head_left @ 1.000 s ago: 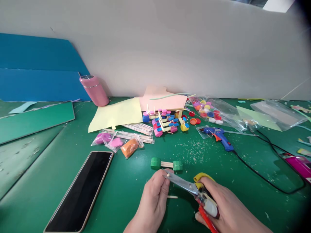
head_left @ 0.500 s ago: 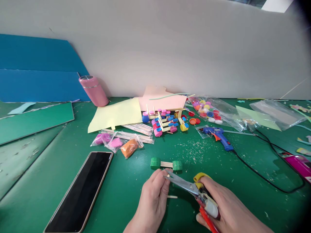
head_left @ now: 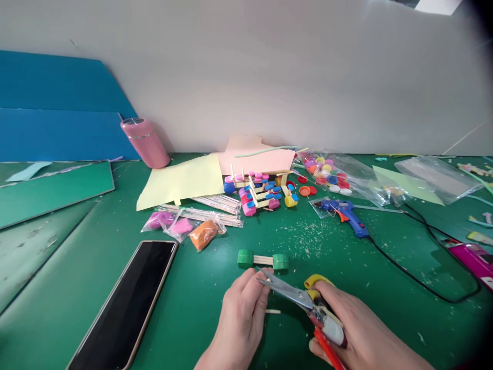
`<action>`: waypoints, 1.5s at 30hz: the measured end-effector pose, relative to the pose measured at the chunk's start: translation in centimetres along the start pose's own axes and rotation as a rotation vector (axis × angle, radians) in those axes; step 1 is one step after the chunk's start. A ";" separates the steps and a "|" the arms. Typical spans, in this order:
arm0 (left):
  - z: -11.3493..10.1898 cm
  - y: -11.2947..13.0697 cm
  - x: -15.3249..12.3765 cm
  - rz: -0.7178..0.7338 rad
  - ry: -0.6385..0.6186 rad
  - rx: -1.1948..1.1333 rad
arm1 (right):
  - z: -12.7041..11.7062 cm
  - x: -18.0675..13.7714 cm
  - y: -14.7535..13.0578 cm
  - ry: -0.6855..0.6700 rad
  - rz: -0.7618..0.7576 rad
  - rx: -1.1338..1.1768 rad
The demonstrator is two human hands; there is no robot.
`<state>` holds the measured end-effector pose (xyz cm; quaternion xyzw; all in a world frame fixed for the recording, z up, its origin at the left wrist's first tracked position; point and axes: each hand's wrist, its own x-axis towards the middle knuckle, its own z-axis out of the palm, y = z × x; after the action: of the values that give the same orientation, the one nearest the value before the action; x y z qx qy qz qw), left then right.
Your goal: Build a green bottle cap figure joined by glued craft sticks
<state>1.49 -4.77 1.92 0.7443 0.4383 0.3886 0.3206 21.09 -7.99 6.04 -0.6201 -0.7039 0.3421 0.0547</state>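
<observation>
My left hand (head_left: 241, 321) is closed in a pinch on a small wooden stick piece, mostly hidden by the fingers. My right hand (head_left: 358, 336) grips scissors (head_left: 304, 300) with yellow and red handles; the metal blade tips meet my left fingertips. A short stick piece (head_left: 272, 311) lies on the green table between my hands. Just beyond sits an axle of two green wheels joined by a stick (head_left: 262, 259).
A black phone (head_left: 127, 303) lies at the left. Farther back are bags of coloured clay (head_left: 185, 228), stick bundles (head_left: 215, 208), a model of sticks and caps (head_left: 262, 192), a blue glue gun (head_left: 346, 215) with black cord, a cap bag (head_left: 335, 177), a pink tumbler (head_left: 143, 141).
Both hands have stayed nearly in place with the scissor tips at my left fingertips. The view has shifted slightly, nothing else has moved.
</observation>
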 end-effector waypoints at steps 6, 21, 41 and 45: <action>0.1 -0.1 -0.1 0.017 0.010 0.045 | 0.1 0.1 -0.1 -0.036 0.007 -0.013; -0.1 0.3 -0.3 0.161 0.073 0.251 | 1.7 0.0 0.3 -0.020 0.050 -0.024; -0.6 0.8 0.1 -0.106 -0.056 -0.197 | -0.5 -0.1 0.9 0.017 -0.032 -0.098; -0.7 0.6 -0.1 -0.071 -0.067 -0.191 | -0.8 -0.2 0.9 0.007 -0.034 -0.107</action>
<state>1.13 -5.00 2.69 0.7070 0.4143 0.3920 0.4181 22.24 -7.81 6.22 -0.6112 -0.7314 0.3010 0.0297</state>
